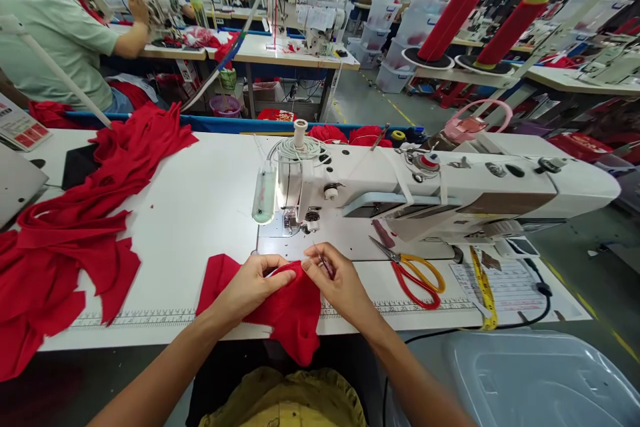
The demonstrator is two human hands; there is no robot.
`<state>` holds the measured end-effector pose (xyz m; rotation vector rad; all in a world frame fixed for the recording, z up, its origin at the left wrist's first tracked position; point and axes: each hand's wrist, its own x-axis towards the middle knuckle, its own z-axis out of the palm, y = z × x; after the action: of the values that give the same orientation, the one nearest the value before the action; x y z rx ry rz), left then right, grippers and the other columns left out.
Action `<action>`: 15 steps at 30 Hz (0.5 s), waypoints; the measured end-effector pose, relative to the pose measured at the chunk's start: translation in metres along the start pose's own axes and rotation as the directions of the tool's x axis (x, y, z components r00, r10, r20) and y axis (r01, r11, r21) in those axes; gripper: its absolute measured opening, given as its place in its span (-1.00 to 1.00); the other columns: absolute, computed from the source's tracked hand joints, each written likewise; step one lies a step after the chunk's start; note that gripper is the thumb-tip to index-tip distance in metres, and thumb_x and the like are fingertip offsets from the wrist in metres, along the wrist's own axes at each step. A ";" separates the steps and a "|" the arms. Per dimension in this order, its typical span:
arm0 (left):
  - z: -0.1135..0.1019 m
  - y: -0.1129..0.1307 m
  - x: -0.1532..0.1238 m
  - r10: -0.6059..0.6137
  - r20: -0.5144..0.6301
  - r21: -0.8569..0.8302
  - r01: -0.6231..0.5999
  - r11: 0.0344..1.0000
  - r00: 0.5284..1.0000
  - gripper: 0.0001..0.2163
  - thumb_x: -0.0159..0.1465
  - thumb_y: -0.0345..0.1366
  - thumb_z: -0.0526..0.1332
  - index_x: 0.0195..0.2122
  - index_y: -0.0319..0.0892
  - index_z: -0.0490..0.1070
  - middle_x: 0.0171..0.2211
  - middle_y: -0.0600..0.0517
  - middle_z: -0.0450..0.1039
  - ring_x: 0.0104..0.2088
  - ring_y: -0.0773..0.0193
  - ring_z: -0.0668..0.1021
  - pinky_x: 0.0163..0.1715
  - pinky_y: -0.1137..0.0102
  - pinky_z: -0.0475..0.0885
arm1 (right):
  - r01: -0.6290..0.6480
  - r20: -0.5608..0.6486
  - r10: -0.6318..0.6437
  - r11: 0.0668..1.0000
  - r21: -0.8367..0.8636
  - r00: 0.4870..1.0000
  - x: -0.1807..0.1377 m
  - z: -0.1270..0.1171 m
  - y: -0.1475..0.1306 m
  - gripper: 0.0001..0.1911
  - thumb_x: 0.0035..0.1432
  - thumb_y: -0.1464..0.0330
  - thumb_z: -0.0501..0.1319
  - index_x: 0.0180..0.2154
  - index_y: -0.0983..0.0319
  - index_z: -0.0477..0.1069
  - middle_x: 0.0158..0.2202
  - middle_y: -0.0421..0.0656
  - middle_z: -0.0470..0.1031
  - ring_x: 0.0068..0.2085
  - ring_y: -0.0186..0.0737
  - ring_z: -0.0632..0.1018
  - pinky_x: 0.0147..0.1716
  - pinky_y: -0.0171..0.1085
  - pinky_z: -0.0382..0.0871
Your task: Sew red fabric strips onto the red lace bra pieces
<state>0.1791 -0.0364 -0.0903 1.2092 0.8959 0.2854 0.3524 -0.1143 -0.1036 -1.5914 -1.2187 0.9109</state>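
A piece of red fabric [295,313] lies at the table's front edge, its lower part hanging over. My left hand [260,283] pinches its upper edge between thumb and fingers. Close beside it, my right hand [337,280] is closed around a slim metal tool [327,268], with thumb and fingertip at the fabric's edge. The tool is mostly hidden in the fingers, so its exact kind is unclear. Just behind both hands stands the needle area of a white sewing machine [470,180].
Red fabric strips [100,207] are heaped at the left. Orange-and-red-handled scissors [413,270], a yellow tape measure [483,290] and a written sheet [510,287] lie right. A grey-blue plastic lid [540,373] is below the table. Another person [65,53] sits at a machine, far left.
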 end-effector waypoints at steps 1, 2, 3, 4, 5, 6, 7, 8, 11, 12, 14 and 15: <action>-0.001 -0.001 0.001 -0.001 -0.003 -0.002 0.001 1.000 1.000 -0.66 0.13 -0.01 0.35 -0.43 -0.23 0.43 -0.54 0.13 0.35 -0.56 0.43 0.32 -0.56 0.51 0.17 | 0.064 -0.038 -0.071 0.987 -0.149 0.997 -0.002 -0.003 -0.001 -0.66 0.25 0.07 0.18 -0.15 0.20 0.41 -0.40 -0.23 0.43 -0.42 -0.28 0.44 -0.42 -0.32 0.29; -0.001 -0.001 0.002 -0.002 -0.005 -0.004 0.002 1.000 1.000 -0.66 0.13 -0.01 0.35 -0.44 -0.23 0.43 -0.54 0.13 0.35 -0.55 0.42 0.32 -0.55 0.51 0.17 | 0.127 -0.052 -0.149 0.946 -0.298 0.988 -0.005 -0.006 -0.003 -0.66 0.31 0.09 0.14 -0.09 0.21 0.40 -0.34 -0.18 0.48 -0.37 -0.25 0.48 -0.38 -0.31 0.31; -0.001 -0.002 0.003 -0.001 -0.010 -0.004 0.001 1.000 1.000 -0.67 0.14 -0.02 0.35 -0.43 -0.23 0.43 -0.54 0.12 0.35 -0.55 0.42 0.32 -0.55 0.51 0.17 | 0.187 -0.040 -0.226 0.879 -0.438 0.973 -0.008 -0.008 -0.004 -0.66 0.36 0.12 0.08 -0.04 0.22 0.39 -0.29 -0.15 0.50 -0.33 -0.23 0.51 -0.35 -0.30 0.31; -0.002 -0.003 0.005 0.000 -0.016 -0.003 0.000 1.000 1.000 -0.67 0.14 -0.03 0.35 -0.43 -0.23 0.43 -0.54 0.12 0.35 -0.55 0.42 0.32 -0.55 0.51 0.17 | 0.241 -0.014 -0.300 0.792 -0.561 0.954 -0.011 -0.010 -0.006 -0.67 0.41 0.17 0.02 -0.02 0.23 0.39 -0.26 -0.11 0.52 -0.30 -0.22 0.52 -0.34 -0.30 0.29; -0.002 -0.003 0.005 0.005 -0.026 0.003 -0.005 1.000 1.000 -0.68 0.14 -0.04 0.35 -0.42 -0.23 0.44 -0.54 0.13 0.34 -0.54 0.42 0.31 -0.54 0.51 0.17 | 0.283 0.018 -0.363 0.693 -0.663 0.932 -0.014 -0.010 -0.006 -0.67 0.44 0.20 -0.02 -0.01 0.23 0.40 -0.26 -0.10 0.52 -0.29 -0.21 0.52 -0.35 -0.30 0.27; -0.001 -0.004 0.006 0.012 -0.036 0.010 -0.012 1.000 0.999 -0.68 0.14 -0.04 0.35 -0.42 -0.24 0.44 -0.54 0.13 0.34 -0.54 0.43 0.30 -0.53 0.51 0.16 | 0.310 0.049 -0.412 0.594 -0.742 0.910 -0.016 -0.011 -0.007 -0.67 0.45 0.23 -0.03 -0.01 0.23 0.42 -0.28 -0.10 0.51 -0.30 -0.22 0.52 -0.36 -0.30 0.24; -0.001 -0.004 0.007 0.019 -0.044 0.018 -0.018 1.000 0.999 -0.69 0.14 -0.05 0.34 -0.42 -0.24 0.44 -0.53 0.13 0.33 -0.54 0.43 0.29 -0.53 0.51 0.16 | 0.322 0.077 -0.445 0.507 -0.800 0.892 -0.018 -0.010 -0.006 -0.68 0.45 0.24 -0.02 -0.02 0.23 0.43 -0.32 -0.10 0.49 -0.33 -0.22 0.50 -0.38 -0.30 0.22; -0.001 -0.004 0.007 0.021 -0.049 0.026 -0.019 0.999 0.999 -0.69 0.14 -0.05 0.34 -0.42 -0.24 0.44 -0.53 0.13 0.33 -0.53 0.43 0.28 -0.53 0.51 0.16 | 0.325 0.098 -0.464 0.441 -0.837 0.880 -0.019 -0.010 -0.006 -0.69 0.45 0.24 0.00 -0.02 0.22 0.44 -0.35 -0.12 0.48 -0.35 -0.22 0.49 -0.40 -0.29 0.19; 0.000 -0.005 0.007 0.015 -0.054 0.037 -0.012 0.999 0.998 -0.69 0.15 -0.05 0.33 -0.41 -0.24 0.45 -0.51 0.12 0.34 -0.52 0.42 0.29 -0.53 0.50 0.16 | 0.331 0.123 -0.480 0.377 -0.865 0.868 -0.019 -0.008 -0.002 -0.71 0.44 0.24 0.04 -0.03 0.21 0.45 -0.38 -0.13 0.46 -0.37 -0.23 0.47 -0.41 -0.28 0.16; 0.000 -0.005 0.007 0.013 -0.054 0.038 -0.011 0.999 0.998 -0.69 0.15 -0.05 0.33 -0.41 -0.24 0.45 -0.51 0.11 0.34 -0.51 0.42 0.30 -0.53 0.50 0.16 | 0.329 0.118 -0.483 0.379 -0.865 0.867 -0.019 -0.007 -0.001 -0.72 0.44 0.25 0.04 -0.04 0.21 0.45 -0.38 -0.13 0.46 -0.37 -0.24 0.46 -0.41 -0.27 0.15; 0.000 -0.005 0.007 0.015 -0.056 0.039 -0.013 0.999 0.998 -0.68 0.14 -0.05 0.33 -0.41 -0.25 0.45 -0.51 0.11 0.34 -0.51 0.42 0.30 -0.52 0.50 0.16 | 0.327 0.104 -0.497 0.388 -0.862 0.862 -0.018 -0.007 0.001 -0.72 0.44 0.26 0.04 -0.04 0.23 0.45 -0.37 -0.14 0.46 -0.37 -0.24 0.46 -0.41 -0.28 0.16; 0.000 -0.005 0.007 0.015 -0.057 0.041 -0.012 0.999 0.998 -0.68 0.14 -0.04 0.33 -0.41 -0.25 0.45 -0.51 0.11 0.34 -0.51 0.42 0.29 -0.52 0.50 0.16 | 0.330 0.095 -0.512 0.391 -0.859 0.854 -0.018 -0.007 0.001 -0.72 0.44 0.26 0.03 -0.03 0.23 0.45 -0.37 -0.14 0.46 -0.37 -0.25 0.46 -0.41 -0.28 0.17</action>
<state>0.1825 -0.0336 -0.0983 1.2501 0.9475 0.3153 0.3552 -0.1338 -0.1022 -1.8598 -1.9901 -0.3100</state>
